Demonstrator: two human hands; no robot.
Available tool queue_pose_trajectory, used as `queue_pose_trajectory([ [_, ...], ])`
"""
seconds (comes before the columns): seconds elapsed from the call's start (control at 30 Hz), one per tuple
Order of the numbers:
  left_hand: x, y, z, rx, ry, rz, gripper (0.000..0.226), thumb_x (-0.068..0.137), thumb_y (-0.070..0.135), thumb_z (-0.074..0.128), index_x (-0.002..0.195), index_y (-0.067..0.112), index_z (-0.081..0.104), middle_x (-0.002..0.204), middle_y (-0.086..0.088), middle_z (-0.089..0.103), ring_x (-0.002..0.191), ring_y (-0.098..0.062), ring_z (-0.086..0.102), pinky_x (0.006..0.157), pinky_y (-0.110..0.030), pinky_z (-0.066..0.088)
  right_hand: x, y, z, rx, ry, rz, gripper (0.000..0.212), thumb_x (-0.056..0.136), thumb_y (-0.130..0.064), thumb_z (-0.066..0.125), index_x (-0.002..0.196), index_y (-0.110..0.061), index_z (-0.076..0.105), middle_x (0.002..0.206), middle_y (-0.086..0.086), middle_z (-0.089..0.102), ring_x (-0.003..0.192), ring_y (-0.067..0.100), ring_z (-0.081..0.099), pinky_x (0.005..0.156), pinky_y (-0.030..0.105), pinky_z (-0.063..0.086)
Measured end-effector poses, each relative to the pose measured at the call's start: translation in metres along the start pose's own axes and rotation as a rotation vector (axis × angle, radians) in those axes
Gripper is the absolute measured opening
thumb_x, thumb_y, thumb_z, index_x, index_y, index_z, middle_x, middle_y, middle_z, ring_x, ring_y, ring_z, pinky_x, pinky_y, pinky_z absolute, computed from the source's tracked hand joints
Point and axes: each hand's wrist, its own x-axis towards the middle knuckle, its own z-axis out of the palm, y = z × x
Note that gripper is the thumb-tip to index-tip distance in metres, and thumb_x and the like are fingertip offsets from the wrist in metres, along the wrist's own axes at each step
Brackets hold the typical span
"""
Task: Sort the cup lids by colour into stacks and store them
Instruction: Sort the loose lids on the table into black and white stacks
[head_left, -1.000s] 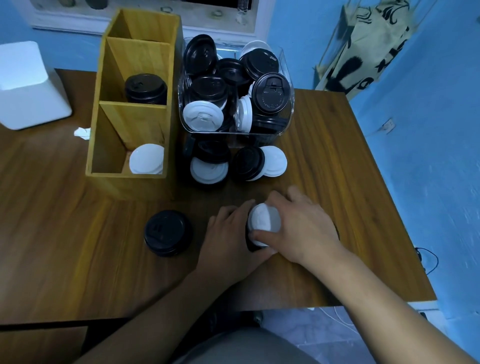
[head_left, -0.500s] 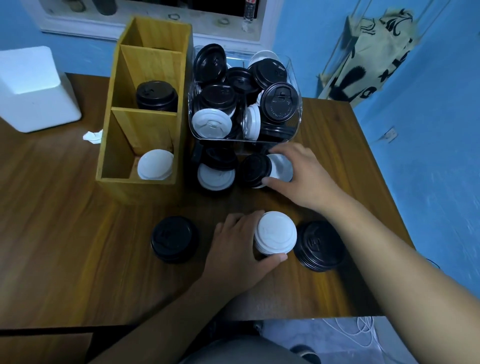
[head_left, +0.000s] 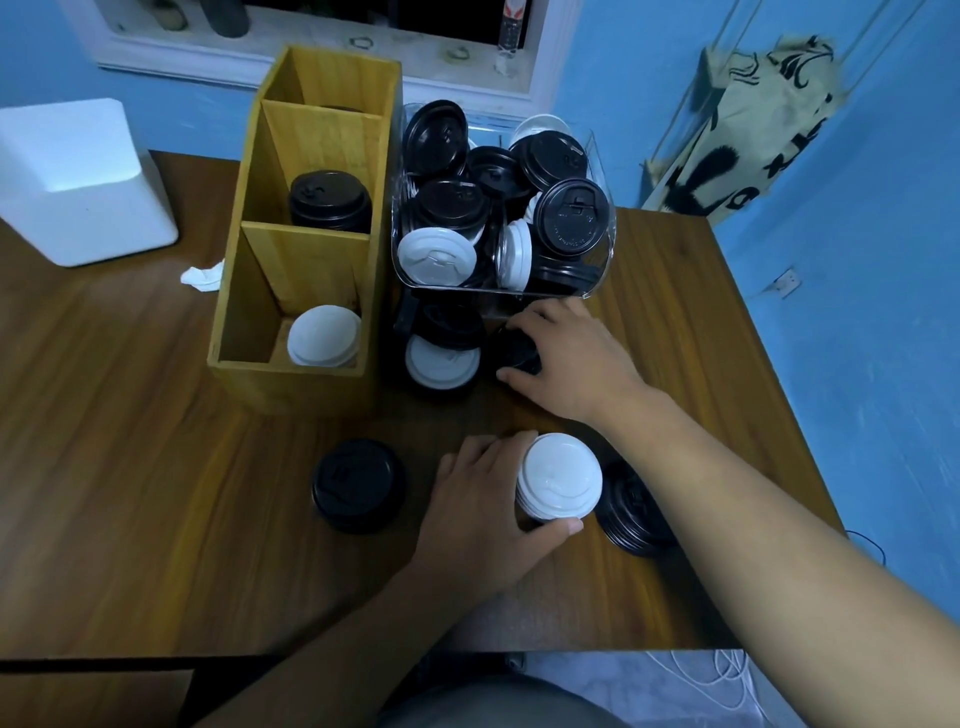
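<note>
My left hand (head_left: 483, 499) grips a stack of white lids (head_left: 558, 478) near the table's front. My right hand (head_left: 571, 353) reaches forward and curls around a black lid (head_left: 517, 348) lying just in front of the clear bin (head_left: 597, 280), which is full of mixed black and white lids. Two black lid stacks sit on the table: one (head_left: 358, 483) left of my left hand, one (head_left: 631, 512) right of the white stack, partly under my right forearm. A white lid (head_left: 441, 361) lies below the bin. The wooden organizer (head_left: 291, 374) holds white lids (head_left: 323, 335) in its front compartment and black lids (head_left: 330, 200) in its middle one.
A white box (head_left: 78, 182) stands at the far left of the wooden table (head_left: 130, 441). A crumpled tissue (head_left: 202, 275) lies beside the organizer. A patterned cloth bag (head_left: 748, 130) hangs against the blue wall at the right. Cables lie on the floor under the table's front right corner.
My right hand left the white stack, reached forward to the loose lids in front of the bin and closed over the black one. My left hand stays on the white stack.
</note>
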Motion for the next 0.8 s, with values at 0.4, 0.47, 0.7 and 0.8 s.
queue_pose_trajectory([
  [0.4, -0.019, -0.003, -0.037, -0.136, 0.008, 0.116, 0.098, 0.073, 0.063, 0.073, 0.151, 0.016, 0.037, 0.149, 0.010, 0.039, 0.138, -0.004, 0.025, 0.112, -0.021, 0.022, -0.067, -0.028, -0.029, 0.308, 0.199, 0.104, 0.055, 0.081, -0.052, 0.074, 0.128, -0.025, 0.059, 0.118, -0.005, 0.057, 0.110, 0.019, 0.052, 0.094, 0.026, 0.039],
  [0.47, -0.032, -0.012, -0.065, -0.053, 0.066, 0.208, 0.073, 0.080, 0.054, 0.075, 0.139, 0.016, 0.055, 0.140, 0.007, 0.050, 0.136, -0.009, 0.035, 0.114, -0.019, 0.024, -0.093, -0.048, -0.033, 0.301, 0.194, 0.082, 0.053, 0.082, -0.054, 0.071, 0.124, -0.024, 0.061, 0.117, -0.005, 0.060, 0.111, 0.018, 0.055, 0.105, 0.023, 0.034],
  [0.7, -0.063, -0.088, -0.127, 0.253, 0.160, 0.178, 0.060, 0.079, 0.043, 0.077, 0.128, 0.011, 0.060, 0.130, -0.002, 0.057, 0.124, -0.026, 0.051, 0.107, -0.037, 0.041, -0.144, -0.110, 0.005, 0.156, 0.133, -0.088, 0.052, 0.080, -0.051, 0.074, 0.120, -0.019, 0.066, 0.117, -0.002, 0.061, 0.109, 0.018, 0.060, 0.122, 0.057, 0.022],
  [0.8, -0.060, -0.110, -0.130, 0.246, 0.004, 0.049, 0.100, 0.075, 0.051, 0.081, 0.154, 0.014, 0.033, 0.152, 0.003, 0.040, 0.143, -0.018, 0.033, 0.119, -0.028, 0.023, -0.148, -0.127, 0.022, 0.000, 0.075, -0.111, 0.053, 0.077, -0.056, 0.071, 0.116, -0.021, 0.067, 0.111, 0.000, 0.063, 0.121, 0.026, 0.059, 0.123, 0.059, 0.016],
])
